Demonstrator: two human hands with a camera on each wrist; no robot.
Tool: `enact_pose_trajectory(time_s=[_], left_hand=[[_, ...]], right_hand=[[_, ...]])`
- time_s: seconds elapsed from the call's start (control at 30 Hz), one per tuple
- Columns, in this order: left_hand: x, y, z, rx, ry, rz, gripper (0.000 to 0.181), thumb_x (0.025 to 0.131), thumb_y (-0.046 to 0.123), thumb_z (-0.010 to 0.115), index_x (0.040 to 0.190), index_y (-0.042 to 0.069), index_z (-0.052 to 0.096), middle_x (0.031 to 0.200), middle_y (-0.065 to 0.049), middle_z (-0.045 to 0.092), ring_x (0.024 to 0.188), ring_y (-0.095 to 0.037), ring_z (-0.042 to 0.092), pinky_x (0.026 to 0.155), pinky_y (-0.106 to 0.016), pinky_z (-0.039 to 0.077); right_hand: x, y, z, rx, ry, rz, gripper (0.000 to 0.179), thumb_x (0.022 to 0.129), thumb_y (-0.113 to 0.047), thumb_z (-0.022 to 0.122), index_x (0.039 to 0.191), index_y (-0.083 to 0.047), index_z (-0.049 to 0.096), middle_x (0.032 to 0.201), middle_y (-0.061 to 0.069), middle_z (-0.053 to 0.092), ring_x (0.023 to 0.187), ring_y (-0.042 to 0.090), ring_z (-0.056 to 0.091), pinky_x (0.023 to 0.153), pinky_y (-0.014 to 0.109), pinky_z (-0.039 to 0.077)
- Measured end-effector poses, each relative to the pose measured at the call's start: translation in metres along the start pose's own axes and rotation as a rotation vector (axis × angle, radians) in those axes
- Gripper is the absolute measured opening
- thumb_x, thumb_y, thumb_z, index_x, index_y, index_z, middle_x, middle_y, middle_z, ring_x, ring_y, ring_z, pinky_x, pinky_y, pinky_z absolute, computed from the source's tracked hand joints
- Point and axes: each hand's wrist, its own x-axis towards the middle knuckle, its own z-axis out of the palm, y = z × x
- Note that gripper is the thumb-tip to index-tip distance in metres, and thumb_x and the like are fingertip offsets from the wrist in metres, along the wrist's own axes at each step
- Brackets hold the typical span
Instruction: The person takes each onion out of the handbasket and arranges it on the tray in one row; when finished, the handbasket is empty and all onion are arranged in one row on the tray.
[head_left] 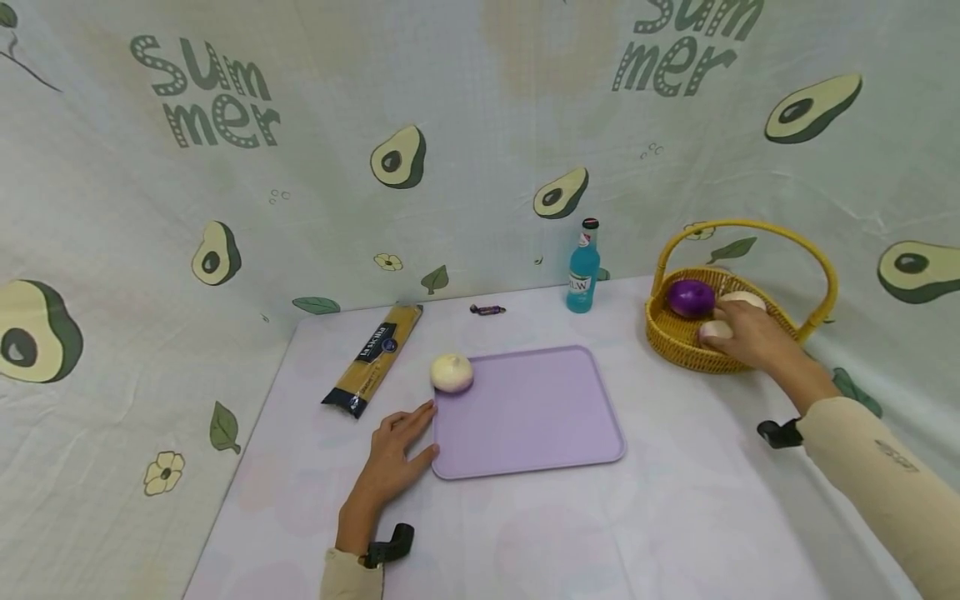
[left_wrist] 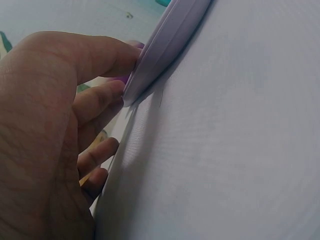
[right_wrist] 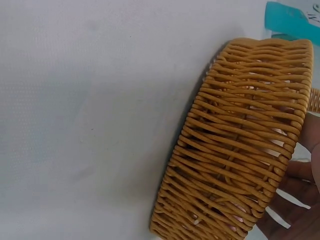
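My right hand (head_left: 750, 333) reaches into the yellow wicker basket (head_left: 686, 357), thumb and fingers around a pale onion (head_left: 716, 330). Behind the basket's woven side (right_wrist: 235, 135), the fingers show only partly in the right wrist view. Beside that onion lie a dark purple onion (head_left: 690, 298) and another pale one (head_left: 744, 298). My left hand (head_left: 393, 454) rests at the left edge of the lilac tray (head_left: 528, 412), fingers loosely extended. In the left wrist view its fingertips meet the tray rim (left_wrist: 165, 55). A white onion with a purplish base (head_left: 452, 373) sits on the tray's far left corner.
A packet of spaghetti (head_left: 375, 360) lies left of the tray. Behind the tray is a small dark wrapped sweet (head_left: 487, 310). A blue bottle (head_left: 583, 271) stands at the back, left of the basket, whose tall handle (head_left: 750, 225) arches over it. A printed cloth hangs behind.
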Motion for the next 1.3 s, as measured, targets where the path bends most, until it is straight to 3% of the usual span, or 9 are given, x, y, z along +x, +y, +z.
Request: enact_pose_trajectory(time_s=[0.27,0.53,0.83,0.97,1.13,1.3], left_hand=[[-0.0009,0.0008,0.0003,-0.010,0.009,-0.007,0.065,0.094,0.041,0.065,0.154,0.033,0.040,0.158,0.023,0.032,0.139,-0.020,0.028,0.110,-0.055,0.021],[0.0002,-0.0010,0.0022,-0.017,0.015,0.023,0.065,0.095,0.041,0.065,0.154,0.032,0.040,0.158,0.023,0.031,0.137,-0.020,0.029,0.109,-0.052,0.020],[0.0004,-0.0019,0.0002,-0.007,0.010,0.016,0.066,0.094,0.040,0.065,0.154,0.032,0.040,0.158,0.023,0.031,0.137,-0.020,0.029,0.110,-0.052,0.020],[0.0004,-0.0023,0.0003,0.003,0.005,0.011,0.066,0.095,0.041,0.065,0.155,0.033,0.039,0.158,0.023,0.030,0.138,-0.020,0.029,0.110,-0.052,0.020],[-0.0002,-0.0017,0.0008,-0.001,0.001,0.005,0.066,0.094,0.041,0.065,0.155,0.033,0.039,0.158,0.022,0.031,0.138,-0.021,0.029,0.110,-0.052,0.021],[0.0001,-0.0012,0.0003,0.006,0.006,0.003,0.066,0.094,0.041,0.065,0.154,0.033,0.039,0.158,0.023,0.031,0.138,-0.020,0.029,0.110,-0.052,0.021]], right_hand=[[-0.0002,0.0012,0.0016,-0.010,-0.016,0.021,0.081,0.094,-0.038,0.069,0.143,0.019,0.037,0.142,0.044,0.034,0.124,0.060,0.038,0.101,0.070,0.031],[-0.0003,0.0009,0.0006,-0.021,0.008,-0.007,0.065,0.093,-0.031,0.070,0.131,0.017,0.050,0.131,0.043,0.046,0.107,0.050,0.050,0.088,0.063,0.041],[0.0019,-0.0024,0.0006,-0.019,-0.002,-0.020,0.073,0.092,-0.030,0.071,0.135,0.023,0.044,0.140,0.043,0.038,0.125,0.061,0.036,0.103,0.069,0.029],[0.0015,-0.0015,0.0010,0.010,-0.019,0.013,0.076,0.092,-0.031,0.071,0.137,0.023,0.041,0.139,0.044,0.038,0.124,0.061,0.037,0.102,0.069,0.030],[0.0015,-0.0012,0.0018,0.017,0.024,-0.016,0.070,0.090,-0.027,0.075,0.132,0.022,0.048,0.131,0.044,0.047,0.113,0.057,0.047,0.094,0.067,0.038],[0.0006,-0.0028,0.0010,0.007,0.022,-0.005,0.074,0.090,-0.029,0.075,0.134,0.022,0.046,0.136,0.044,0.041,0.122,0.061,0.039,0.102,0.068,0.031]])
